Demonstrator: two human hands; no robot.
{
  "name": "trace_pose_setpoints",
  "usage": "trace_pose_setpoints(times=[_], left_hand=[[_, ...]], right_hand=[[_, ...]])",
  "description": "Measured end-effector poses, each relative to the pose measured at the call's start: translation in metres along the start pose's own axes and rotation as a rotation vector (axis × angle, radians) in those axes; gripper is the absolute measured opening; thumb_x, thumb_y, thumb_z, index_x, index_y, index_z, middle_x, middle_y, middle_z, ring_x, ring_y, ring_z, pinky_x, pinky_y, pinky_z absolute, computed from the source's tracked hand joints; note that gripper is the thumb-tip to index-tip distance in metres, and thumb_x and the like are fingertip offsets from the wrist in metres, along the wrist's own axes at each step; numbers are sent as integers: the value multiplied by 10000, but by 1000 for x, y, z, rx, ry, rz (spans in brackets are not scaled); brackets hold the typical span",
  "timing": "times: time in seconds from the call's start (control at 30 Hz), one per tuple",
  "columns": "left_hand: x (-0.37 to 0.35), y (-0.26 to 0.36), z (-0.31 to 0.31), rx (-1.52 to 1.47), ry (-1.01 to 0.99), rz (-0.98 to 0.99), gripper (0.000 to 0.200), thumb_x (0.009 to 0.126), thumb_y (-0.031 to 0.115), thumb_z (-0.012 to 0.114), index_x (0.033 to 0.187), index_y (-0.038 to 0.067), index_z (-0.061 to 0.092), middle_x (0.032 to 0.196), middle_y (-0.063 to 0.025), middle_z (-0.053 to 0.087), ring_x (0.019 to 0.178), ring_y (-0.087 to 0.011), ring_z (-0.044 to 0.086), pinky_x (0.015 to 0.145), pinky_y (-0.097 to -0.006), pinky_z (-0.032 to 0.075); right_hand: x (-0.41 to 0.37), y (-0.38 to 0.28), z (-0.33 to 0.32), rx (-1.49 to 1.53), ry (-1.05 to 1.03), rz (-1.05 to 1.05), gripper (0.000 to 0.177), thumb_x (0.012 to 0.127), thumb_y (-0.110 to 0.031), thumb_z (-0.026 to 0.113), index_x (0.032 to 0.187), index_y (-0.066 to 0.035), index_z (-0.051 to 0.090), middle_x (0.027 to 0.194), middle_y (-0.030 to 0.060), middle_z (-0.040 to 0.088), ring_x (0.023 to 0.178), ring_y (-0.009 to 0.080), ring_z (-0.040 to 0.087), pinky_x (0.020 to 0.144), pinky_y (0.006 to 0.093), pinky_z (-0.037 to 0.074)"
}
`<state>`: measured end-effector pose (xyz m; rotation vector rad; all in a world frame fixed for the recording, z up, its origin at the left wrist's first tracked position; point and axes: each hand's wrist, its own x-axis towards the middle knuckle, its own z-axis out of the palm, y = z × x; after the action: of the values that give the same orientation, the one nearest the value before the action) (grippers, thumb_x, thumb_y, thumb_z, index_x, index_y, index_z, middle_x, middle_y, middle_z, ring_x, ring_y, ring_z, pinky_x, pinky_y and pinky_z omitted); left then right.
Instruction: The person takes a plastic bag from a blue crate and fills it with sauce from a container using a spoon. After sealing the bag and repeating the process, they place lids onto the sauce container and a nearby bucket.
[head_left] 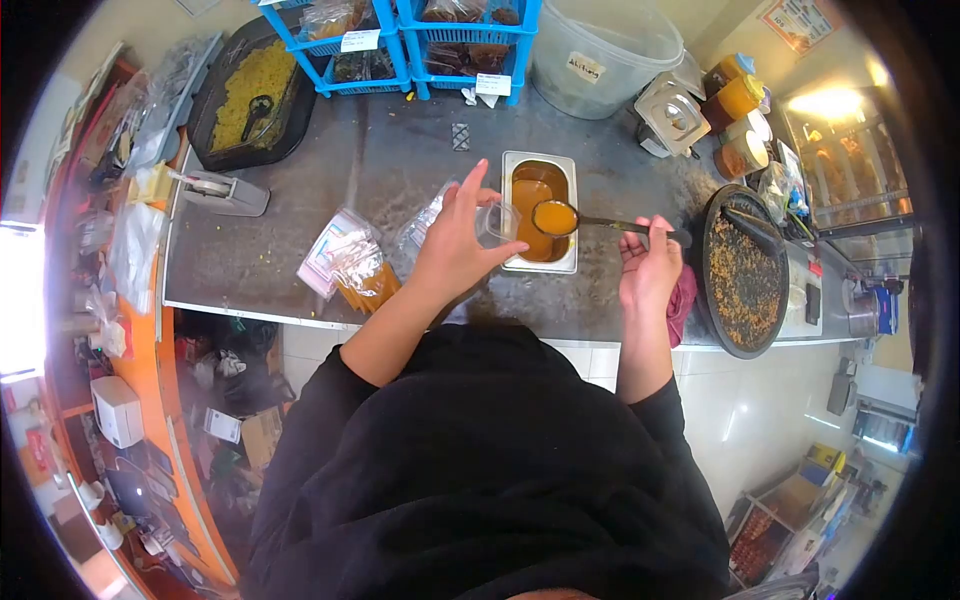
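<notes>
My right hand (650, 268) grips the dark handle of a ladle (557, 217), whose bowl is full of orange-brown sauce. The bowl is over a rectangular steel food pan (566, 160) holding more of the same sauce (540, 190). At the pan's left edge, my left hand (452, 245) has a small clear plastic cup (493, 228) between thumb and fingers. What is in the cup, if anything, I cannot make out. Left of that hand lie a clear plastic bag (415, 230) and several sauce-filled packets (368, 285) on the dark worktop (250, 265).
Blue plastic crates (405, 75) and a large clear bucket (600, 70) stand at the back. A black tray (215, 150) of yellow food is at back left, near a tape dispenser (230, 193). On the right sits a round black pan (745, 280) of brown crumbs beside a maroon cloth (683, 305).
</notes>
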<state>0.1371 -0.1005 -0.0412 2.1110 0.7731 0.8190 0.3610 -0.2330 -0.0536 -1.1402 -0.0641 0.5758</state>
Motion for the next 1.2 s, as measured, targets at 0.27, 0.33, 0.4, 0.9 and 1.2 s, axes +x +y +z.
trace_pose_setpoints(times=[0.27,0.33,0.4,0.9,1.2], left_hand=[[21,20,10,-43,-16,75,1137,651,270,888,1512,85,170,1123,-145,643,1059,-292,627,928,-412,498],[24,22,12,-77,-20,57,1130,658,271,886,1513,94,169,1132,-153,641,1065,-294,629,930,-409,499],[25,26,12,-114,-24,22,1120,666,270,883,1514,104,170,1143,-164,638,1078,-297,629,930,-405,500],[27,29,10,-201,-12,8,1083,693,238,868,1512,104,173,1124,-175,636,1052,-314,633,911,-410,498],[24,27,6,-167,41,28,964,725,196,848,1489,95,269,1061,-100,648,950,-245,655,860,-367,522]], right_hand=[[-26,-36,41,-31,-127,-611,216,979,-207,589,1056,-24,503,945,136,639,725,157,618,702,307,543],[-28,-38,37,-101,-224,-758,198,982,-176,566,1069,-21,479,926,142,621,763,159,604,686,297,542],[-32,-37,41,-128,-302,-929,179,983,-158,552,1070,-24,470,904,139,617,760,165,598,683,292,541],[-31,-43,44,-128,-408,-889,140,997,-166,538,1040,-50,472,967,116,636,764,169,611,737,329,530],[-15,-2,12,-706,-375,-628,103,924,-32,582,1014,6,612,1002,114,659,905,207,656,818,309,519]])
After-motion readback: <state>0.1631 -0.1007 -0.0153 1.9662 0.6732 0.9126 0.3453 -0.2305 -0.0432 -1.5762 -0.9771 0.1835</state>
